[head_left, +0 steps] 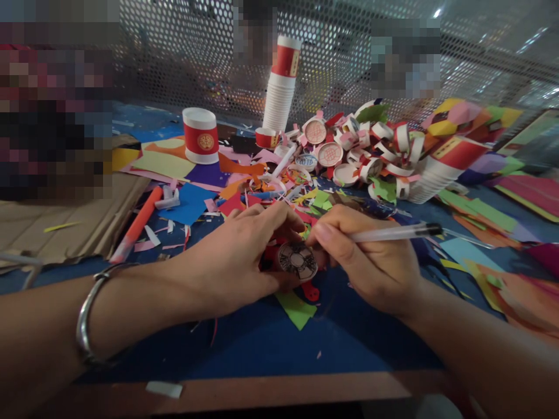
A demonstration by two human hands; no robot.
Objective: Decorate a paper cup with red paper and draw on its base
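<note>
My left hand [244, 256] is curled around a small round paper-cup base [298, 261] and steadies it on the table, thumb at the near side and fingers at the far side. Black drawn lines cover the disc, and red paper parts [311, 291] stick out beneath it. In my right hand [371, 256] a pen [393, 233] with a clear barrel and dark end is gripped. Its tip is hidden behind my fingers, close to the disc's far right edge. A piece of green paper [298, 311] lies just under the near side of the disc.
Behind my hands lie colored paper scraps [244, 174] and a heap of cut cup pieces [345, 148]. A tall cup stack [279, 93], a single red cup [201, 137] and a leaning stack [445, 169] stand around them. Cardboard [87, 221] and an orange tube [137, 224] are at left.
</note>
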